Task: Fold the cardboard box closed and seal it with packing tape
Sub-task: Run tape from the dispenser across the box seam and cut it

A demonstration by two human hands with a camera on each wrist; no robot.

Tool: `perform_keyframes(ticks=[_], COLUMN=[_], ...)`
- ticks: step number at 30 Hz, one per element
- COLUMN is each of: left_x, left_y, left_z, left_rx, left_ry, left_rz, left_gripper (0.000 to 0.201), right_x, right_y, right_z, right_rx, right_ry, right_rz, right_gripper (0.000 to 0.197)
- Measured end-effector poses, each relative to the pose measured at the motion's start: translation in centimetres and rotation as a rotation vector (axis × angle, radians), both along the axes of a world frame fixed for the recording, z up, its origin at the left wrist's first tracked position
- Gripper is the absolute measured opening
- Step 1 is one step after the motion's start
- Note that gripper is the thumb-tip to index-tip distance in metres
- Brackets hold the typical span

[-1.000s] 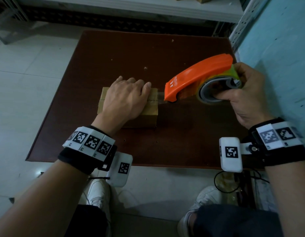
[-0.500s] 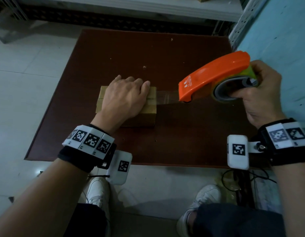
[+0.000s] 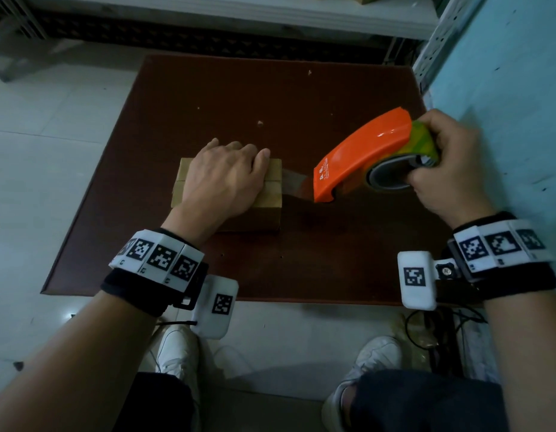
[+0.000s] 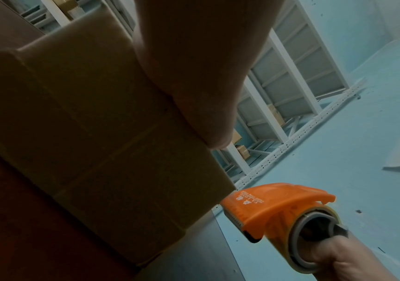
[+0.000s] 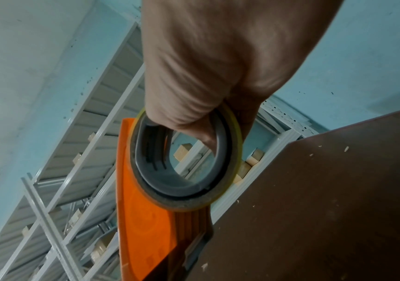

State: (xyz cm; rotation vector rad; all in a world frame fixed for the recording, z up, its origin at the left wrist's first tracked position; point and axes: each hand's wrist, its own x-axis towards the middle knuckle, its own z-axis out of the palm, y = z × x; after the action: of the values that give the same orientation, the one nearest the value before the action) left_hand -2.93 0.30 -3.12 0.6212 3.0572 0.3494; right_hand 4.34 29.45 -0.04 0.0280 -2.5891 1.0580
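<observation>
A small closed cardboard box (image 3: pixel 272 194) (image 4: pixel 112 171) lies on the dark brown board (image 3: pixel 270 98). My left hand (image 3: pixel 223 182) lies flat on its top, fingers straight and pressing the flaps down; its fingers (image 4: pixel 194 66) rest on the box edge in the left wrist view. My right hand (image 3: pixel 445 163) (image 5: pixel 206 66) grips an orange tape dispenser (image 3: pixel 360 154) (image 4: pixel 278 209) (image 5: pixel 150 218) by its grey roll core, held right of the box and slightly above the board. A strip of clear tape (image 3: pixel 293 183) stretches from the box's right edge to the dispenser mouth.
A light blue wall (image 3: pixel 504 104) stands close on the right. White metal shelving (image 3: pixel 239 14) runs along the back with small boxes on it. The board's front edge (image 3: pixel 208 297) is near my knees; white shoes (image 3: pixel 177 357) and a cable (image 3: pixel 426 325) lie on the tiled floor.
My right hand pulled the dispenser rightward away from the box, drawing out tape, then dipped its nose lower toward the board. The left hand stayed pressed on the box.
</observation>
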Motion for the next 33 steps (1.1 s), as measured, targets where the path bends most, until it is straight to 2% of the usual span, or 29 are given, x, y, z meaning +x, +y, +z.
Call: perform_keyframes(ticks=[19, 33], left_x=[0.1, -0.1], left_y=[0.0, 0.0], left_z=[-0.3, -0.5], left_rx=[0.002, 0.033], left_ry=[0.040, 0.025], left_rz=[-0.011, -0.006], left_gripper=[0.056, 0.055], right_x=[-0.6, -1.1], right_y=[-3.4, -5.1], right_z=[0.1, -0.2], right_rx=[0.106, 0.102], right_ry=[-0.089, -0.091], right_rz=[0.079, 0.103], right_gripper=[0.042, 0.036])
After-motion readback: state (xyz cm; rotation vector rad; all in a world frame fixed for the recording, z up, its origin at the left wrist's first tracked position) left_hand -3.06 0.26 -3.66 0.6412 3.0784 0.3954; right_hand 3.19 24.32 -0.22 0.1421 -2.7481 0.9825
